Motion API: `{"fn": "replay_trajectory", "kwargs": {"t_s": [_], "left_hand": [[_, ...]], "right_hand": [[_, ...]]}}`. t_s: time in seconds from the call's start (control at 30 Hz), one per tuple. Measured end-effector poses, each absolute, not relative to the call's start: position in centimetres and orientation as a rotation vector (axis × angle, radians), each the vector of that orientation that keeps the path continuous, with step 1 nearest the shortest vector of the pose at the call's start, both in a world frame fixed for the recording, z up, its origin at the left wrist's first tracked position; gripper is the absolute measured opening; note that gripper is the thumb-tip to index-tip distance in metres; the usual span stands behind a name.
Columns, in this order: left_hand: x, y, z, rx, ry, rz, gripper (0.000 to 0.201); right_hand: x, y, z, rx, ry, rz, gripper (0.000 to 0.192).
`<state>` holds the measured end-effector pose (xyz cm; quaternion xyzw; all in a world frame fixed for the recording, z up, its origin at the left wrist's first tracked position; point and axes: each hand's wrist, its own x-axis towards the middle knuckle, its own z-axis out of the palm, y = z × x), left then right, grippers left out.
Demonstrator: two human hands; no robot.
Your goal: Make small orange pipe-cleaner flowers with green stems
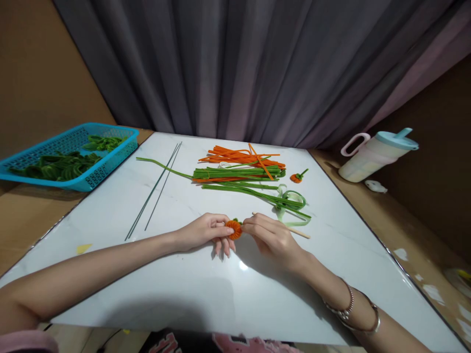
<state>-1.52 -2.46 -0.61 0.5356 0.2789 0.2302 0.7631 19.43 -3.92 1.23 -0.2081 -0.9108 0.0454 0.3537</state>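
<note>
A small orange pumpkin [234, 229] made of fuzzy pipe cleaner, with a green tip, is held between the thumb and fingers of my left hand [211, 230]. My right hand [270, 238] is closed in a pinch at the green end on the pumpkin's right side. A thin wooden stick [300, 233] passes behind my right hand; whether it is held or lies on the table I cannot tell. Beyond the hands lie green pipe cleaners [235, 173] in a bundle and orange pipe cleaners [235, 156]. A second, similar pumpkin [296, 178] with a green stem rests at the right.
On the left stands a blue basket [88, 182] with green fuzzy pieces in it. Several thin dark wires [154, 189] lie across the white table [176, 294]. Translucent green ribbon [294, 219] curls near the green stems. A tumbler [371, 157] stands at the right.
</note>
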Motion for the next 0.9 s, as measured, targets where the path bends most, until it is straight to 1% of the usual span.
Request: {"fn": "replay_trajectory", "kwargs": {"t_s": [0.23, 0.47, 0.53, 0.73, 0.9], "left_hand": [[-1.6, -2.5, -0.7, 1.172, 0.611, 0.502, 0.020], [-1.6, -2.5, -0.7, 1.175, 0.616, 0.504, 0.020], [-1.6, -2.5, -0.7, 1.175, 0.616, 0.511, 0.020], [-1.7, -2.4, -0.8, 1.165, 0.607, 0.511, 0.021], [-1.6, -2.4, -0.7, 1.158, 0.603, 0.503, 0.021]], "right_hand": [[19.3, -4.2, 1.4, -0.537, -2.374, -0.031, 0.035], [19.1, -4.3, 1.4, -0.541, -2.382, -0.047, 0.035], [19.1, -4.2, 1.3, -0.558, -2.358, 0.033, 0.033], [19.1, -3.5, 1.6, -0.662, -2.209, 0.471, 0.016], [19.3, -3.3, 2.0, -0.705, -2.209, 0.512, 0.013]]}}
